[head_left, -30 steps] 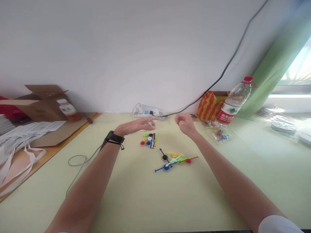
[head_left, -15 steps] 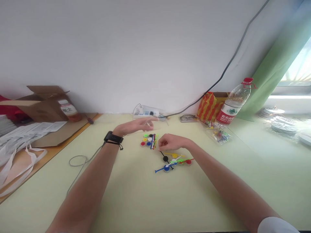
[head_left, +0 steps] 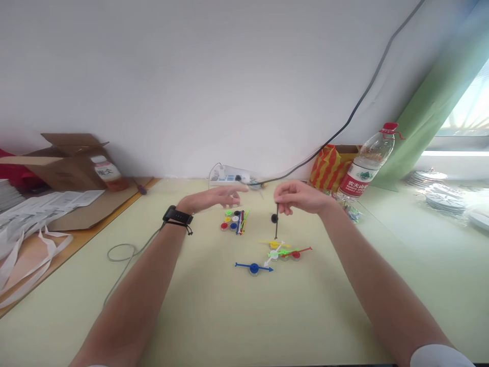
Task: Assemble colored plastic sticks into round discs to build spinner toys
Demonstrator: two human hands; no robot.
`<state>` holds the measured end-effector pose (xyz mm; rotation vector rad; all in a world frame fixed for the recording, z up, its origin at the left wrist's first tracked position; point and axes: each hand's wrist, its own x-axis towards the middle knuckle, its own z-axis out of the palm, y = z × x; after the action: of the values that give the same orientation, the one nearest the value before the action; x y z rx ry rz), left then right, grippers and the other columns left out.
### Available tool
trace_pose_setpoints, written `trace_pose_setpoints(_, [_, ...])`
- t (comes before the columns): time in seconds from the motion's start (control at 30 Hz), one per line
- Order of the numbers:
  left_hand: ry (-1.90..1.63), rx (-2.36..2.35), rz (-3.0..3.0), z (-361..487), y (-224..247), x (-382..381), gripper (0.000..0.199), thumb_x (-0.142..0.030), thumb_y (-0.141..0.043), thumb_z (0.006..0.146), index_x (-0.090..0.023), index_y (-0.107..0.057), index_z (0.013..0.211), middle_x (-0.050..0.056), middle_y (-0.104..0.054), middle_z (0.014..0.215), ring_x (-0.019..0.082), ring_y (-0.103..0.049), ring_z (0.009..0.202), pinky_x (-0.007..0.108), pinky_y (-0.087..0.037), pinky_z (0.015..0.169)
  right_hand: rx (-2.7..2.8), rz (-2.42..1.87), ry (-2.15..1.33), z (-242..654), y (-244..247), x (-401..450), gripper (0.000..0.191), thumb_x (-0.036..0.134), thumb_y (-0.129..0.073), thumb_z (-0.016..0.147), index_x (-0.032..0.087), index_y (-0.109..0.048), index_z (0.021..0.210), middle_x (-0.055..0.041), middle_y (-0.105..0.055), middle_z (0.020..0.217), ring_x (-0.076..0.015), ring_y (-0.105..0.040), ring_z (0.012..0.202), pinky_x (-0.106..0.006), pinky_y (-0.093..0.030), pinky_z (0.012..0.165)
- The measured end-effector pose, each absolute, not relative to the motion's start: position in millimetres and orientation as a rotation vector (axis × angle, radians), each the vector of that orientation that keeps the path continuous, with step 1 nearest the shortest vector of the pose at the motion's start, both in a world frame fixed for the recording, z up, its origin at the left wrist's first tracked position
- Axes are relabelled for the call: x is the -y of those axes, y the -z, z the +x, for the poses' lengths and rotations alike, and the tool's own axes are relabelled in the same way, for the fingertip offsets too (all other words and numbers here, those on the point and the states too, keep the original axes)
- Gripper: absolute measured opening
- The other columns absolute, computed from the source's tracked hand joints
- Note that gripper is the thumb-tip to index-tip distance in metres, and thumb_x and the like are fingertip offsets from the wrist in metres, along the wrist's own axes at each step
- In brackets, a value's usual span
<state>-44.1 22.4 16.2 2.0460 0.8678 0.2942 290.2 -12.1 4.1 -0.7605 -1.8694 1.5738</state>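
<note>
My right hand pinches one end of a black arrow spinner, which hangs upright above the table. Below it lie a yellow spinner, a white spinner, a green spinner and a red spinner, their arrows overlapping. A blue spinner sits apart, nearer to me. My left hand is held with fingers stretched out and nothing in it. Beneath and to the right of its fingers are several small coloured discs and a bundle of loose coloured arrows.
A power strip lies against the wall. At the right stand a large water bottle and a red-yellow bag. A cardboard box, a drink bottle and a grey cable are on the left.
My right hand has lifted the black spinner off the pile and moved up and right with it. The blue spinner has turned and shifted slightly left. My left hand stays nearly in place.
</note>
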Motion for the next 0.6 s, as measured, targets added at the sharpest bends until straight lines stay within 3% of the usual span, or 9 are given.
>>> trace_pose_setpoints(0.27, [-0.271,-0.667,1.921,-22.6,-8.0,-16.9,0.063,-0.056,-0.059,0.097,-0.030,-0.049,0.154,0.009,-0.063,0.118,0.023,-0.058,0.105,0.037,-0.045,0.095,1.481,-0.822,-1.104,345.2,-29.4,10.3,0.014,0.025,-0.082,0.072,0.021,-0.073,0.080,-0.0029,-0.069,0.071,-0.0171,-0.066,0.067,-0.028,-0.053,0.059])
trace_pose_setpoints(0.6, [-0.306,-0.536,1.698,-0.1,7.0,-13.2,0.066,-0.054,-0.064,0.094,-0.031,-0.048,0.154,0.010,-0.063,0.117,0.022,-0.059,0.100,0.035,-0.048,0.089,1.904,-1.003,-0.957,308.5,-47.0,36.4,0.012,0.029,-0.076,0.078,0.018,-0.072,0.079,-0.0056,-0.073,0.072,-0.0146,-0.061,0.061,-0.028,-0.050,0.059])
